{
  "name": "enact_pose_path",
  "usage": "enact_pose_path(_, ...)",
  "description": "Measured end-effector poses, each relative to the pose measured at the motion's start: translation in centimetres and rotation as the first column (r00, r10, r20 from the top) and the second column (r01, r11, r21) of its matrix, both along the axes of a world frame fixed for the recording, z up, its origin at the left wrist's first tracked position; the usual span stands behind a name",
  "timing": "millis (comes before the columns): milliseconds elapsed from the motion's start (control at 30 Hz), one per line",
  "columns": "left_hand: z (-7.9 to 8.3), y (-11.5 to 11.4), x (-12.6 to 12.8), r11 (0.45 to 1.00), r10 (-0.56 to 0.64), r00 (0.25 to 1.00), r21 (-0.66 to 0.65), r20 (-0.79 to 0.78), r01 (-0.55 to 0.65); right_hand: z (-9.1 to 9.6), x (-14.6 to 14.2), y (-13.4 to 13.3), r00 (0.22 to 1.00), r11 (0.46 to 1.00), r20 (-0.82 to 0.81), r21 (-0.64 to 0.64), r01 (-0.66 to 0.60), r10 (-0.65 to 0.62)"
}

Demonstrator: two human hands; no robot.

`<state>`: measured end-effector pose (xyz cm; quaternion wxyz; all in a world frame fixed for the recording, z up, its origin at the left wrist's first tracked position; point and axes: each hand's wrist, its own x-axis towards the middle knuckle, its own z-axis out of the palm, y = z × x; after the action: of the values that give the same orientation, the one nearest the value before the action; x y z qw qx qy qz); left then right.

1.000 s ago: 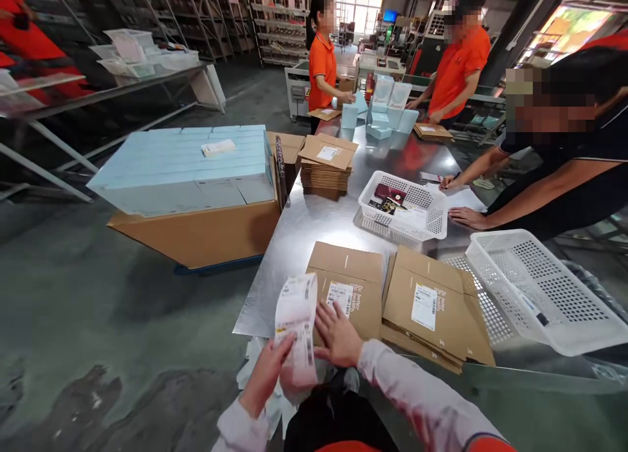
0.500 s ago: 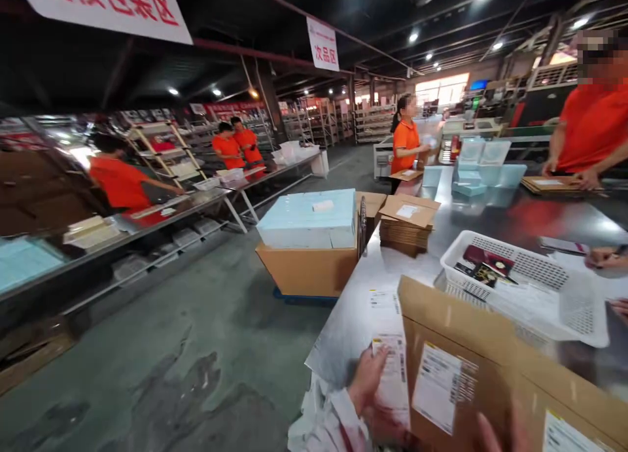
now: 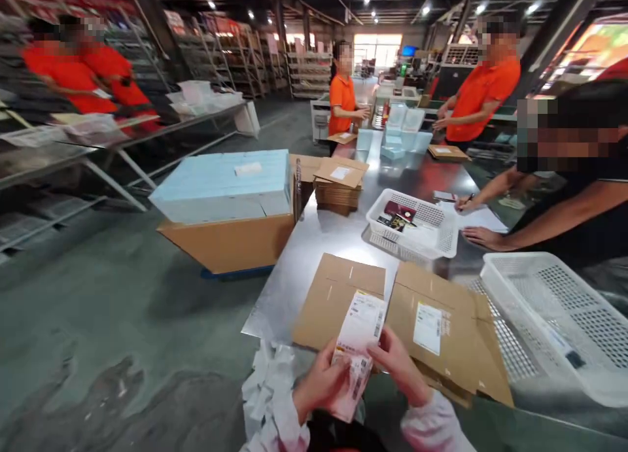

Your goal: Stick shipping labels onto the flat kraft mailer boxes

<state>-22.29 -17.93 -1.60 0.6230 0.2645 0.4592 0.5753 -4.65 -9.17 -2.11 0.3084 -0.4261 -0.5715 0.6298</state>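
A strip of white shipping labels point(image 3: 362, 321) with printed text and barcodes is held between both hands at the table's near edge. My left hand point(image 3: 324, 377) grips the strip's lower left side, thumb on top. At its right edge, my right hand point(image 3: 394, 360) pinches the strip; its fingertips are partly hidden. Beneath the strip's upper end lies a flat brown cardboard mailer point(image 3: 321, 301) with no label showing. To the right is a second cardboard mailer point(image 3: 461, 341) bearing a white label point(image 3: 428, 328).
White plastic baskets point(image 3: 412, 243) point(image 3: 534, 269) stand on the metal table point(image 3: 279, 301). Stacked cardboard point(image 3: 338, 193) lies farther back. A co-worker in black point(image 3: 583, 197) writes at the right. A carton with a blue-topped block point(image 3: 226, 177) stands left of the table.
My view has swung to the right. My right hand has come off the labelled cardboard and onto the label strip, which my left hand has drawn closer to me.
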Motion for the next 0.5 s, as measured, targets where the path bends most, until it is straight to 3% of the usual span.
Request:
enact_pose_path(67, 0.1, -0.5, -0.6, 0.998, -0.064, 0.994, 0.009, -0.089, 0.066, 0.0, -2.9, -2.0, 0.991, 0.992, -0.106, -0.1, 0.07, -0.081)
enact_pose_path(100, 0.3, -0.5, -1.0, 0.999, -0.044, 0.992, -0.002, -0.119, 0.044, 0.0, -4.0, -2.7, 0.992, 0.992, -0.104, -0.113, 0.057, -0.068)
enact_pose_path(233, 0.7, 0.1, -2.7, 0.985, 0.098, 0.983, -0.125, -0.158, -0.118, 0.3, -5.1, -3.0, 0.993, 0.99, -0.076, -0.101, -0.096, 0.089)
enact_pose_path(367, 0.0, -0.2, -2.2, 0.982, 0.035, 0.99, -0.177, -0.14, -0.059, 1.9, -4.9, -0.9, 0.969, 0.983, 0.206, 0.087, -0.16, 0.14)
enact_pose_path(433, -0.8, -0.5, -1.5, 0.971, 0.121, 0.983, -0.191, -0.139, -0.147, 2.2, -5.1, -0.7, 0.925, 0.962, 0.346, 0.16, -0.221, 0.155)
enact_pose_path(500, -1.7, -0.6, -0.9, 0.942, 0.238, 0.953, -0.196, -0.186, -0.274, 1.7, -5.3, -1.0, 0.916, 0.968, 0.382, 0.158, -0.196, 0.123)
